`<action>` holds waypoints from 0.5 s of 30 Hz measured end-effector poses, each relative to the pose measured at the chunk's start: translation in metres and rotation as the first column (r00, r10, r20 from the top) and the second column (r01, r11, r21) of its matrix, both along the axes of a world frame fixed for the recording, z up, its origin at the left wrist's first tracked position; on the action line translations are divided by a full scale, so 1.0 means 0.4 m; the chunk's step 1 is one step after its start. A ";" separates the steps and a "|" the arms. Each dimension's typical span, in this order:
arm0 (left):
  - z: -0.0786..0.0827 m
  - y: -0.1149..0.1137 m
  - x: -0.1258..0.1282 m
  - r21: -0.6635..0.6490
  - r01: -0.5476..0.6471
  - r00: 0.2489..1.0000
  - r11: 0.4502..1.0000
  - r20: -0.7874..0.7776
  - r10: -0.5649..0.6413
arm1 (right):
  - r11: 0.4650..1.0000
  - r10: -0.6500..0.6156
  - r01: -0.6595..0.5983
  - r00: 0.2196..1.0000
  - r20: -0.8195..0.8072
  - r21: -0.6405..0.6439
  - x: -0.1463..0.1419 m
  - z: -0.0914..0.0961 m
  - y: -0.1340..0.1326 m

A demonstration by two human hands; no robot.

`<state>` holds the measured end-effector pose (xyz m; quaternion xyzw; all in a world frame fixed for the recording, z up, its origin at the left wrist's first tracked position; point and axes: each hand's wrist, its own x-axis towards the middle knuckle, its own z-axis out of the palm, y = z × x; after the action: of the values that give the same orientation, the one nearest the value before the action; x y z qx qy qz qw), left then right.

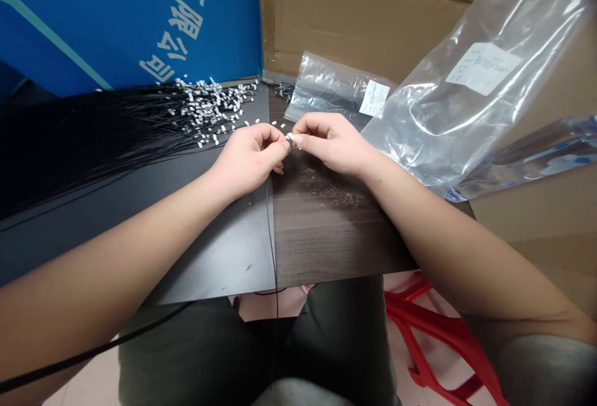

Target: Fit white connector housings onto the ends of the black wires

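You are working over a woodgrain laminate tabletop [321, 232], beside glossy clear polythene bags [433, 126] and matt corrugated cardboard [354, 14], handling smooth black cables [116, 132] and small white plastic connectors [209, 110].

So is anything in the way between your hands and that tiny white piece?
No, nothing visible is. The fingertips of the left hand and the right hand are right at the small white connector, with nothing showing between them.
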<state>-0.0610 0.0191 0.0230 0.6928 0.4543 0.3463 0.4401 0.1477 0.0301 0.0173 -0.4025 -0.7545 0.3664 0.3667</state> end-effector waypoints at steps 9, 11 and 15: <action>-0.004 -0.001 0.000 0.022 0.012 0.999 1.000 -0.044 -0.011 | 1.000 -0.019 0.019 0.999 0.028 -0.002 -0.009 0.003 -0.004; -0.002 -0.001 0.001 0.018 0.006 0.999 1.000 -0.049 -0.006 | 1.000 -0.021 0.021 0.999 0.041 0.000 -0.010 0.003 -0.006; 0.002 -0.003 0.002 0.013 0.002 0.999 1.000 -0.051 -0.002 | 1.000 -0.017 0.017 0.998 0.054 0.004 -0.010 0.004 -0.008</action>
<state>-0.0603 0.0181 0.0237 0.7046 0.4624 0.3310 0.4243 0.1437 0.0269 0.0189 -0.4181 -0.7613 0.3510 0.3497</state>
